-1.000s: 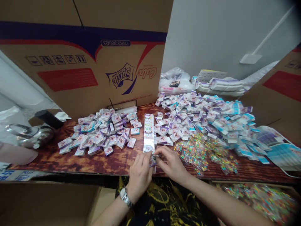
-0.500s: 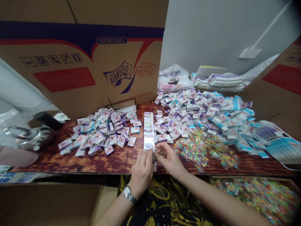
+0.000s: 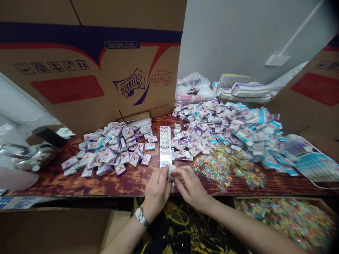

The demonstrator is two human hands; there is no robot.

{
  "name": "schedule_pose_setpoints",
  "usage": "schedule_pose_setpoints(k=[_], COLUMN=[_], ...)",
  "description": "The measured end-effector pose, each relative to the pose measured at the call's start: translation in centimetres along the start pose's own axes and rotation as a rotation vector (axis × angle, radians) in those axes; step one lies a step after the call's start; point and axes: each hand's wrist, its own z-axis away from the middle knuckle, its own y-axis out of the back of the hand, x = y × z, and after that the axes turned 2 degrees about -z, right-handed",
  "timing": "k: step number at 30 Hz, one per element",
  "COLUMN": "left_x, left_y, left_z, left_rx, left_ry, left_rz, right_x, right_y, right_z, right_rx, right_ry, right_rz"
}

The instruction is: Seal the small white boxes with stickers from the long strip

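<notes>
At a mottled desk (image 3: 127, 184) by a grey wall (image 3: 225, 35), left hand (image 3: 156, 186) and right hand (image 3: 192, 187) pinch one box (image 3: 171, 169), grip narrow, near one strip (image 3: 165, 143), two box heaps (image 3: 108, 155), two printed cartons (image 3: 87, 84).

Strip (image 3: 165, 139) on table (image 3: 113, 186) between left box pile (image 3: 107, 155) and right box pile (image 3: 225, 123), carton (image 3: 92, 70) behind.

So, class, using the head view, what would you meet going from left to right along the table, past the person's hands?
Silver kettle → left-hand pile of small boxes → printed strip → colourful clear packets → fanned blue-and-white stack.
</notes>
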Motion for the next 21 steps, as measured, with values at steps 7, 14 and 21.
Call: schedule_pose_setpoints(k=[7,14,21], left_x=[0.8,1.1,0.9], left_y=[0.7,0.8,0.3], left_z=[-0.4,-0.2,-0.6], left_rx=[-0.019,-0.018,0.102], left_ry=[0.024,0.066,-0.037], left_rz=[0.168,0.283,0.201], right_x=[-0.2,0.0,-1.2], right_y=[1.8,0.8,-0.5], right_z=[-1.8,-2.0,-0.6], right_rx=[-0.133,-0.046,0.172], right_ry=[0.051,-0.139,-0.282], right_rz=[-0.049,-0.205,-0.352])
